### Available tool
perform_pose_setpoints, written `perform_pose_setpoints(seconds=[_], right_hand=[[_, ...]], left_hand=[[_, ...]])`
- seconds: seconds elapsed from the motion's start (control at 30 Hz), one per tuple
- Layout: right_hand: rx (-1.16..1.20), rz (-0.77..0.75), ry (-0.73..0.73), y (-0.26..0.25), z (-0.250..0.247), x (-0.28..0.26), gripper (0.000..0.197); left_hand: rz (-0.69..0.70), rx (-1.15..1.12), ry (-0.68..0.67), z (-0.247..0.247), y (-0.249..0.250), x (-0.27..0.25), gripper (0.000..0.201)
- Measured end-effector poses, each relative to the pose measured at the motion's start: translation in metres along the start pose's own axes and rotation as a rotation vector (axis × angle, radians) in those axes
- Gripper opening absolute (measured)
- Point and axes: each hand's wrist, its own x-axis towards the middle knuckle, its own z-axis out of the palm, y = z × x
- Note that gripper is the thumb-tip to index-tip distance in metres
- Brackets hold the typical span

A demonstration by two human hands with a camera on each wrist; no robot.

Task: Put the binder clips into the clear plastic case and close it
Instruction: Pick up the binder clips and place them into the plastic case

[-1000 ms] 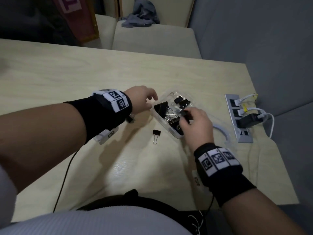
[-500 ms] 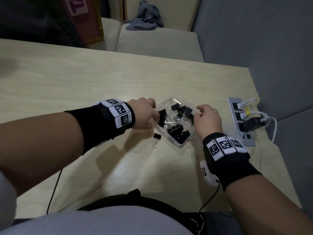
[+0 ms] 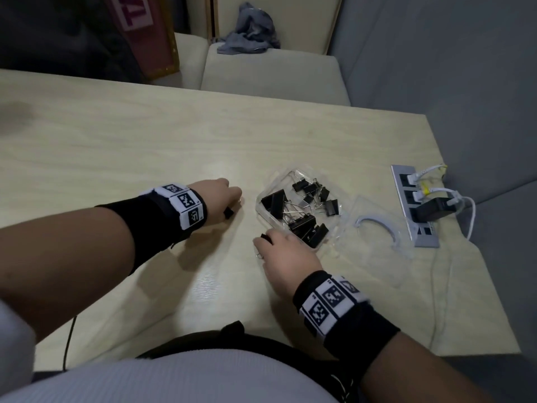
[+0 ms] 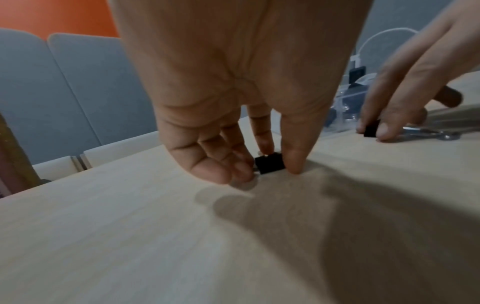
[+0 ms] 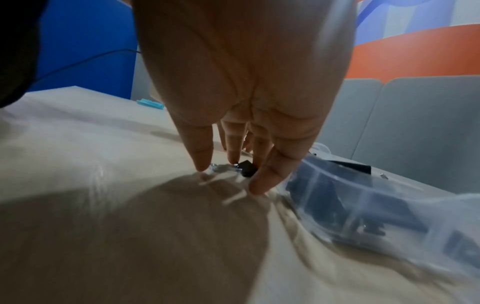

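The clear plastic case (image 3: 263, 206) lies open on the table (image 3: 174, 135) and holds several black binder clips (image 3: 302, 225). Its lid (image 3: 374, 228) lies flat to the right. My left hand (image 3: 232, 205) is left of the case, and its thumb and fingers pinch a small black clip (image 4: 270, 163) that sits on the tabletop. My right hand (image 3: 263, 245) is at the case's near corner, where its fingertips pinch another small clip (image 5: 248, 167) lying on the table, wire handles flat. The case wall (image 5: 350, 205) is just right of that hand.
A grey power strip (image 3: 412, 205) with white cables and a black plug lies at the table's right edge. A thin cable runs off the near edge by my left arm. Light cushioned seats with a grey cloth (image 3: 250, 30) stand behind the table.
Both hands have left the case. The left hand moved left to a clip on the table. The right hand swung down and left onto the loose clip in front of the case.
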Motion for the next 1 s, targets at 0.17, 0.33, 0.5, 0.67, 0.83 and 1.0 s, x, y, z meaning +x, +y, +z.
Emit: perform_pose_setpoints(seconds=[0.17,0.33,0.5,0.67,0.83,1.0], right_hand=[[-0.001,0.013,0.025,0.005,0.002,-0.002,0.025],[0.021,-0.022,0.098,0.015,0.006,-0.003,0.013],[0.031,-0.020,0.127,0.023,0.005,-0.007,0.012],[0.317,0.032,0.295,0.028,-0.014,-0.017,0.010],[0.630,0.367,0.625,0.055,-0.041,-0.015,0.008],[0.556,0.545,0.436,0.084,-0.054,-0.001,0.025]], left_hand=[[0.044,0.154,0.030,0.002,0.005,-0.002,0.028],[0.008,0.099,0.068,-0.010,0.004,-0.003,0.037],[-0.046,-0.060,0.187,-0.041,0.011,0.003,0.038],[0.048,-0.243,0.346,-0.068,0.039,0.015,0.033],[0.141,-0.271,0.349,-0.074,0.069,0.032,0.038],[0.137,-0.140,0.239,-0.066,0.070,0.035,0.041]])
